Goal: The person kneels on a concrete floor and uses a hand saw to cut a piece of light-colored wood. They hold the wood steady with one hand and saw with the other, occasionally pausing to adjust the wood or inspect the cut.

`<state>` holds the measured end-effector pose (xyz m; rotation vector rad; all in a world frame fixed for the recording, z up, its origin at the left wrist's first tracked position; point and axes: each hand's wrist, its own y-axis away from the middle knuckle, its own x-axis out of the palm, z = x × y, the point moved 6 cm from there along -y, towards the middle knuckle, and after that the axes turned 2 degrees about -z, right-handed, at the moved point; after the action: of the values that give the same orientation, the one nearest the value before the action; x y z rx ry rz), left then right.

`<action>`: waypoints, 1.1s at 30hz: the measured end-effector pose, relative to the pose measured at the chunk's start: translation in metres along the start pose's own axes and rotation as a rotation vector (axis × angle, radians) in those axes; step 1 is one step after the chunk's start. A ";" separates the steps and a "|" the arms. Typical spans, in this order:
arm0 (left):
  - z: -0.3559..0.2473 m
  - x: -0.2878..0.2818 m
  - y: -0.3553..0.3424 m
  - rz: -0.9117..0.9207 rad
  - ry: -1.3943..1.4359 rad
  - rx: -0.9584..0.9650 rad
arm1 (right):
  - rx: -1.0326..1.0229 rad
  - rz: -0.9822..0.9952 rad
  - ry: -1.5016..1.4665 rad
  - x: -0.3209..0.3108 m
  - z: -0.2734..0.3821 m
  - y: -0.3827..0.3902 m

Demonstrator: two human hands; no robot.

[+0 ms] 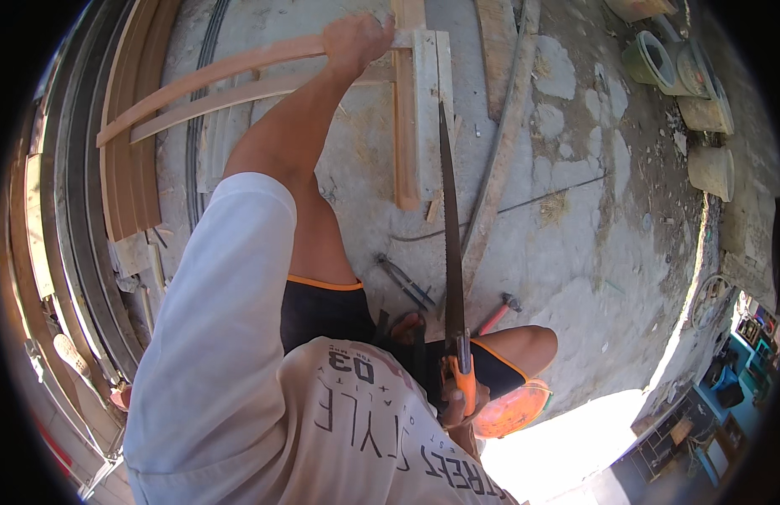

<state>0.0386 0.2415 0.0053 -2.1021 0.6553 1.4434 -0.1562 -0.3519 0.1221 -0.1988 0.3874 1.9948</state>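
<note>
My right hand [454,407] is closed round the orange handle of a handsaw [451,227], close to my body. The long toothed blade points away from me, its tip against or just over the right edge of a pale plank [432,101]. At arm's length, my left hand [354,44] grips a reddish wooden strip [221,67] near its right end, where it meets the plank. A second strip [238,98] runs beside it on the near side. An upright wooden piece [405,143] lies along the plank's left side.
Pincers [403,278] and a red-handled hammer [497,315] lie on the concrete floor near my legs. A long board [501,160] stretches right of the blade. Stacked boards [129,185] line the left. Buckets [649,62] stand far right; an orange tub [514,414] is beside my right leg.
</note>
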 end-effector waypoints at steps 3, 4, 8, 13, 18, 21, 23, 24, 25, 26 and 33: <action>-0.005 0.002 -0.003 -0.012 0.002 0.013 | -0.178 0.143 -0.004 0.045 -0.025 -0.101; -0.004 0.003 -0.003 -0.024 0.003 0.012 | -0.129 0.144 -0.030 0.062 -0.018 -0.134; -0.004 0.003 0.002 0.024 -0.024 -0.011 | 0.063 0.122 -0.175 0.081 0.003 -0.150; -0.005 -0.005 -0.005 0.014 -0.027 -0.014 | -0.023 0.118 -0.089 0.084 0.021 -0.142; 0.005 0.002 -0.011 0.001 0.023 -0.044 | 0.134 0.158 -0.049 0.008 0.048 -0.036; 0.004 0.000 0.005 0.019 0.004 -0.040 | 0.089 0.074 0.128 -0.016 0.072 -0.005; -0.009 -0.006 -0.007 0.001 0.013 0.005 | 0.060 0.090 0.048 0.000 0.067 -0.039; -0.004 -0.001 -0.007 -0.003 0.012 0.014 | 0.060 0.127 0.009 0.012 0.064 -0.066; -0.005 0.003 -0.005 -0.004 0.010 0.034 | 0.095 0.174 -0.040 0.035 0.058 -0.106; -0.005 0.002 -0.006 -0.014 0.002 0.030 | 0.118 0.169 -0.117 0.060 0.063 -0.149; 0.001 0.003 -0.014 -0.021 0.011 0.000 | 0.172 0.173 -0.042 0.040 0.065 -0.110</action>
<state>0.0478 0.2529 0.0039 -2.1125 0.6349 1.4217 -0.0727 -0.2506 0.1507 -0.0149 0.5621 2.1184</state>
